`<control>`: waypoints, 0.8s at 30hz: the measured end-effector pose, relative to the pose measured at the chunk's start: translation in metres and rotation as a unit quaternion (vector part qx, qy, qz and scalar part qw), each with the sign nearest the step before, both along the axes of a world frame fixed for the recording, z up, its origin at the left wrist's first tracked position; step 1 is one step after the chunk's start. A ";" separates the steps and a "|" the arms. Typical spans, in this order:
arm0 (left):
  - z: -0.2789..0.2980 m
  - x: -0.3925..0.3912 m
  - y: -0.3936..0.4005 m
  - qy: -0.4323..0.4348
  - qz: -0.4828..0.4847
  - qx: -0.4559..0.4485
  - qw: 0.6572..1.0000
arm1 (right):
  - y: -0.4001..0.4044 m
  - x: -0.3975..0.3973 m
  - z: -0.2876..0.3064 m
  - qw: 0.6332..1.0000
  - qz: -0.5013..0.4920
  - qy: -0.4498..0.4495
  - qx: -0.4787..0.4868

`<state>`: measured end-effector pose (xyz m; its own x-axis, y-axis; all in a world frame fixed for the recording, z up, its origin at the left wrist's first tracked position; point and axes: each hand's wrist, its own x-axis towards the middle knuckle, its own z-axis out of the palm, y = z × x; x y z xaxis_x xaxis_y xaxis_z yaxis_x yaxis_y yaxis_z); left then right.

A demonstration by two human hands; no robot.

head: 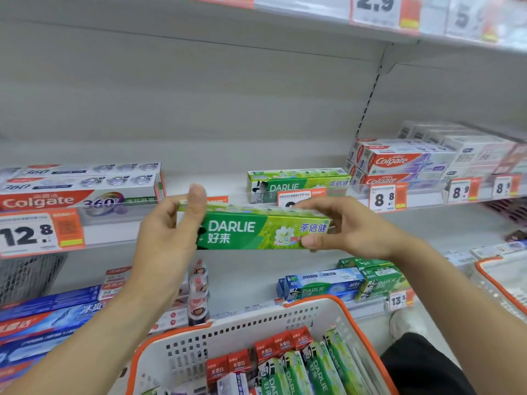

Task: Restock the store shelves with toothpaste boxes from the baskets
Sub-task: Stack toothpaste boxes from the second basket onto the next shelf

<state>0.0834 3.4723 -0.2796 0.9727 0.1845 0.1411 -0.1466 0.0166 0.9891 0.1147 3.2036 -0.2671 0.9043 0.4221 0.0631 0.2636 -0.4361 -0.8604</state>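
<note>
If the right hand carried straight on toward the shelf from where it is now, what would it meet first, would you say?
Probably the green Darlie box already on the shelf, just behind the price strip. The right hand grips one end of the held Darlie box, pointing that way; depth is hard to judge.

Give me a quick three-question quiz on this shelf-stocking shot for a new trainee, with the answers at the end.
1. True or false: both hands hold the green Darlie box.
2. Which price tag sits below the Colgate boxes just right of the shelved Darlie box? A) 12.8 B) 8.8 C) 13.5
3. Fill in: the basket has an ______ rim.

Key:
1. True: left hand and right hand grip its ends.
2. B
3. orange
</note>
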 end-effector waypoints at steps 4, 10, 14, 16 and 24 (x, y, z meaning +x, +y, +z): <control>-0.002 0.003 -0.002 -0.084 0.021 0.254 0.963 | -0.014 0.014 0.028 0.989 -0.048 -0.132 -0.034; 0.013 0.061 -0.017 -0.185 0.116 0.294 0.931 | -0.014 0.083 0.069 0.927 -0.124 -0.285 -0.210; 0.009 0.092 -0.030 -0.143 0.054 0.305 0.940 | -0.003 0.124 0.072 0.883 -0.133 -0.283 -0.349; 0.000 0.097 -0.038 -0.111 0.006 0.348 0.931 | -0.001 0.133 0.067 0.875 -0.124 -0.229 -0.407; -0.015 0.108 -0.038 -0.110 -0.007 0.575 0.811 | -0.005 0.114 0.049 0.891 -0.101 -0.084 -0.435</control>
<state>0.1915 3.4340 -0.2946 0.9018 -0.2034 0.3814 -0.3292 -0.8949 0.3012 0.2291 3.1983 -0.2178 0.9760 0.2069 -0.0674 0.1971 -0.9719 -0.1288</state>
